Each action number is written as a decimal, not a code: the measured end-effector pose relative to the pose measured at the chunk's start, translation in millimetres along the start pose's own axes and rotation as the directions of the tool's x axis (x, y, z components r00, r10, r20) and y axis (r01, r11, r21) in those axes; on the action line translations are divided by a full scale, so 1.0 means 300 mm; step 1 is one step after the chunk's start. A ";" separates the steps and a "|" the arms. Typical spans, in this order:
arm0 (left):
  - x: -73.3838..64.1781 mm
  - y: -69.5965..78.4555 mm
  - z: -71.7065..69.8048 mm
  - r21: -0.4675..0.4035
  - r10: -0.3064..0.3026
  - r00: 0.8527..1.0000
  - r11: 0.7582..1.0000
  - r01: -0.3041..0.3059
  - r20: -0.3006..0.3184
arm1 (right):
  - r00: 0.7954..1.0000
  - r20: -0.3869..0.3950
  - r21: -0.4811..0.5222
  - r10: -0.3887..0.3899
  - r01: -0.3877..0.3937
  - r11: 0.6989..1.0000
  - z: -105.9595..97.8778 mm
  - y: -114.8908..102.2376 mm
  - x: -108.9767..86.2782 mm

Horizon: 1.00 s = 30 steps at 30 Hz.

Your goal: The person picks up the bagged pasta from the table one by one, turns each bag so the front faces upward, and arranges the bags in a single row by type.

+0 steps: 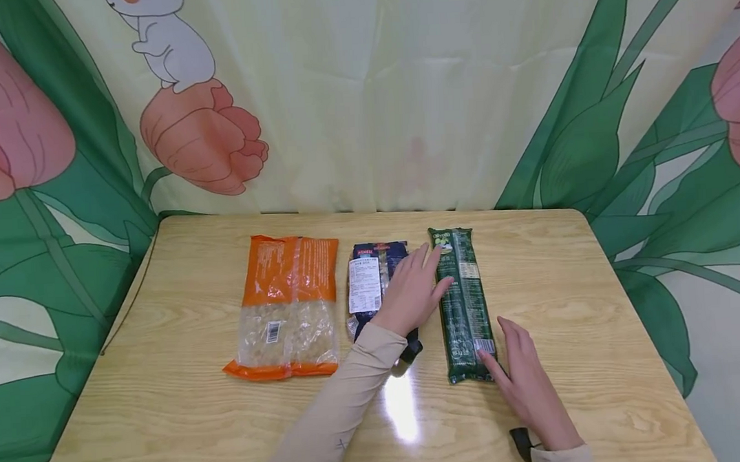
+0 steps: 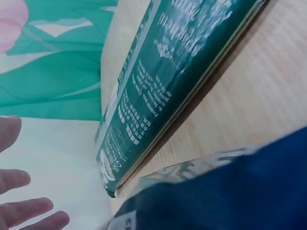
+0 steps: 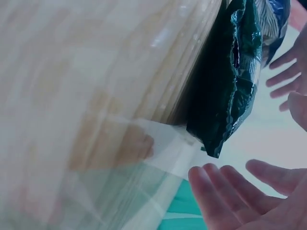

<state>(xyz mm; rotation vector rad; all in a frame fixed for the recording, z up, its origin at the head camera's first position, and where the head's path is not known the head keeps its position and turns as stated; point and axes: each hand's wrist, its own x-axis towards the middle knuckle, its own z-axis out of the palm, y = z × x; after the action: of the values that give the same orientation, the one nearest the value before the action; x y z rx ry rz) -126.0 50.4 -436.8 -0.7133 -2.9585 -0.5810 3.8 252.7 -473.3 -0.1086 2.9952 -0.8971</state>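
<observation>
Green packet [image 1: 463,303], head view: it lies lengthwise on the bench [image 1: 199,431], rightmost in a row of three packets. The blue packet [image 1: 365,286] lies to its left, partly covered by your left hand [image 1: 410,295]; the orange packet [image 1: 290,276] lies farther left. Your left fingers are extended at the green packet's upper left edge. Your right hand [image 1: 528,382] is at its lower right edge, thumb apart from the extended fingers. You cannot tell contact here.

Left wrist view: a strip of bench separates the green and blue packets. Your left fingers are spread apart at the left border.

Right wrist view: your right fingers are extended near the green packet's end.
</observation>
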 end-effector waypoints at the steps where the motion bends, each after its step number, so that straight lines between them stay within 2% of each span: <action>1: 0.016 -0.001 0.001 -0.016 -0.009 1.000 1.000 0.010 0.005 | 1.000 -0.003 0.010 0.006 -0.006 1.000 -0.004 0.001 0.001; 7: 0.093 -0.022 0.004 -0.118 -0.055 0.997 0.991 0.061 0.055 | 0.998 -0.003 0.064 0.056 -0.056 0.996 -0.018 0.010 -0.008; 15: 0.179 -0.030 0.004 -0.239 -0.080 0.992 0.966 0.101 0.097 | 0.995 -0.059 0.184 0.080 -0.067 0.981 -0.023 0.025 -0.014; 22: 0.270 -0.050 0.025 -0.363 -0.137 0.972 0.910 0.200 0.190 | 0.992 -0.035 0.204 0.122 -0.112 0.973 -0.033 0.020 0.011; 25: 0.299 -0.062 0.035 -0.371 -0.162 0.963 0.899 0.234 0.214 | 0.992 -0.012 0.222 0.127 -0.121 0.967 -0.035 0.020 0.022; 30: 0.339 -0.070 0.049 -0.382 -0.153 0.963 0.895 0.230 0.223 | 0.987 0.013 0.233 0.161 -0.159 0.959 -0.042 0.019 0.032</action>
<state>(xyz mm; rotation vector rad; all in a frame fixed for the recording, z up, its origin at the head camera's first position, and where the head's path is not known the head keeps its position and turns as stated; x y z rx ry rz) -225.6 82.4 -444.7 -0.5193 -3.1375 -1.2375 -6.4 263.6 -465.9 0.1374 2.8252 -1.2196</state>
